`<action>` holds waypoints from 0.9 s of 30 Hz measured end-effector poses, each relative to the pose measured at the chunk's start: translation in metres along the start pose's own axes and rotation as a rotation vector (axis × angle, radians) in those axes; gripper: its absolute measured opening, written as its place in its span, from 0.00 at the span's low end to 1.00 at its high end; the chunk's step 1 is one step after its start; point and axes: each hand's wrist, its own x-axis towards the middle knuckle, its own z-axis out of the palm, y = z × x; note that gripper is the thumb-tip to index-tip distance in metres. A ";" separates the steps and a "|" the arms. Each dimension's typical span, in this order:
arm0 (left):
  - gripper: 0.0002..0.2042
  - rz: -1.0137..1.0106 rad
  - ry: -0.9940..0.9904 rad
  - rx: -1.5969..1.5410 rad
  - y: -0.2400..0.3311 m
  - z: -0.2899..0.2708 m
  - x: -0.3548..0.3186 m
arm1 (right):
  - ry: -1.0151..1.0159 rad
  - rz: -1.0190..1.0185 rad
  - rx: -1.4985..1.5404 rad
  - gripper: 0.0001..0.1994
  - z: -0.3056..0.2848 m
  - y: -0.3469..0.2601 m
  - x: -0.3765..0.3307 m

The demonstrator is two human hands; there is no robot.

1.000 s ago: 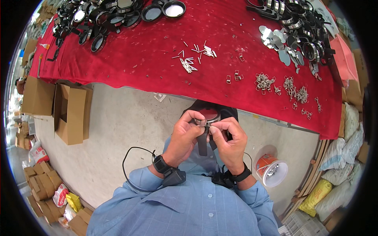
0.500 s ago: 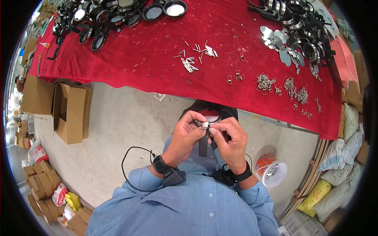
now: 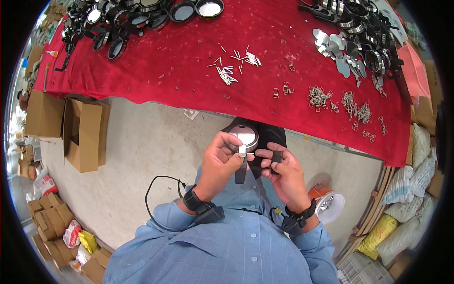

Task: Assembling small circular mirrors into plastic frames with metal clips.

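My left hand (image 3: pixel 222 154) pinches a round, mirror-faced piece (image 3: pixel 245 135) with a black rim, its black handle-like tab (image 3: pixel 240 174) pointing down toward me. A small silver bracket (image 3: pixel 242 150) sits at the joint of rim and tab, near my thumb. From it a thin white pin (image 3: pixel 251 153) sticks out to the right. Apart from that piece, my right hand (image 3: pixel 285 176) is closed around a small dark block-like tool (image 3: pixel 277 156); its exact kind is not clear. The right index finger extends toward the pin without touching it.
On the red-covered table (image 3: pixel 165 80) lie loose white pins (image 3: pixel 227 75), piles of wire clips (image 3: pixel 318 97), silver discs (image 3: pixel 344 66) and black round frames (image 3: pixel 183 12). A white-and-orange bucket (image 3: pixel 331 208) stands right of me. Open cardboard boxes (image 3: pixel 85 137) stand left.
My right hand has drawn away to the right from the mirror-faced piece, and the dark tool now shows in it. The left hand keeps its hold; the piece shows more fully.
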 end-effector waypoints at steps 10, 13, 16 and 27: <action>0.15 0.280 0.017 0.247 0.001 -0.001 -0.011 | -0.016 -0.477 -0.813 0.15 0.020 0.009 -0.006; 0.16 0.367 0.049 0.344 0.004 0.003 -0.014 | 0.017 -0.516 -0.832 0.12 0.027 0.010 -0.009; 0.17 0.478 0.067 0.469 0.006 0.005 -0.014 | 0.051 -0.582 -0.769 0.14 0.041 0.010 -0.012; 0.22 0.848 0.059 0.756 0.001 -0.003 -0.020 | 0.076 -0.726 -0.880 0.22 0.073 0.020 -0.027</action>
